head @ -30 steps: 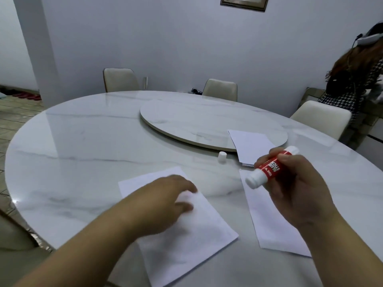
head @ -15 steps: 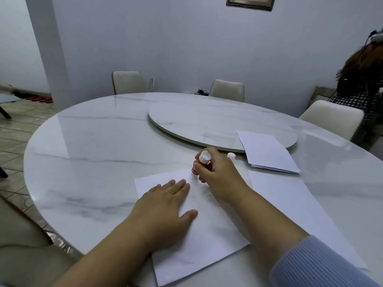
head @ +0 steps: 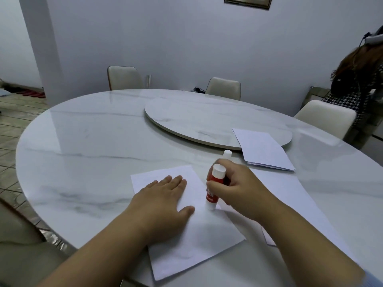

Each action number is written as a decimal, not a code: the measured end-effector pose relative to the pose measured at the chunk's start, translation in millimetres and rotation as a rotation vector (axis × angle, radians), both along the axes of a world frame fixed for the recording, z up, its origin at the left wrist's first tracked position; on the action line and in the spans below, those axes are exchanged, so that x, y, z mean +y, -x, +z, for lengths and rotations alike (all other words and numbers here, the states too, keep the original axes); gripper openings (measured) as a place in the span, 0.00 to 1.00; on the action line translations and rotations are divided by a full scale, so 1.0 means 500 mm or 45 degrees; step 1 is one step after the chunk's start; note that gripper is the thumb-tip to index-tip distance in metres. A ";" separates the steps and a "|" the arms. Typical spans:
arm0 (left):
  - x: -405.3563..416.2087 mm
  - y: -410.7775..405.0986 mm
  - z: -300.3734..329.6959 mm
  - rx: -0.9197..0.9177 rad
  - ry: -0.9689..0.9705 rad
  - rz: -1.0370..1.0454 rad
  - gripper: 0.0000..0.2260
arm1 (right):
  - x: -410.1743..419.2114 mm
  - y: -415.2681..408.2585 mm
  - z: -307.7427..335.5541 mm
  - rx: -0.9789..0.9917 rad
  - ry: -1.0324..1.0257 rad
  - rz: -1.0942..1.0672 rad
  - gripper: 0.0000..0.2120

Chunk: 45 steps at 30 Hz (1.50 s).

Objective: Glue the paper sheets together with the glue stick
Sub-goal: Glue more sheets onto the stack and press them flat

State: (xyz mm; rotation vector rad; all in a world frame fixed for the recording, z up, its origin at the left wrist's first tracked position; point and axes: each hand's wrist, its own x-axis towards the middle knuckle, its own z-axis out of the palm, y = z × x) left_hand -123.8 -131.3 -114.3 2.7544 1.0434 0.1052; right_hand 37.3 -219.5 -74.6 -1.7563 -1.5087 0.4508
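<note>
A white paper sheet [head: 199, 239] lies near the table's front edge. My left hand [head: 163, 197] rests flat on its left half, fingers spread. My right hand [head: 238, 189] grips a red and white glue stick [head: 214, 187], held nearly upright with its lower tip touching the sheet along the right edge. A second white sheet [head: 306, 206] lies to the right, partly under my right forearm. The glue stick's white cap [head: 227, 155] stands on the table just beyond my right hand.
A small stack of white paper [head: 263, 151] lies at the right, overlapping the round turntable [head: 207, 121] in the middle of the marble table [head: 87, 146]. Cream chairs stand around the far side. A person [head: 360, 79] is at the far right.
My right hand has brought the glue stick from in the air down onto the sheet, then drawn it toward me along the right edge. My left hand has flattened on the paper.
</note>
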 end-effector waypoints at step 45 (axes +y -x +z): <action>-0.021 0.009 -0.010 -0.446 -0.091 0.082 0.27 | 0.153 -0.185 0.032 0.023 -0.318 -0.699 0.23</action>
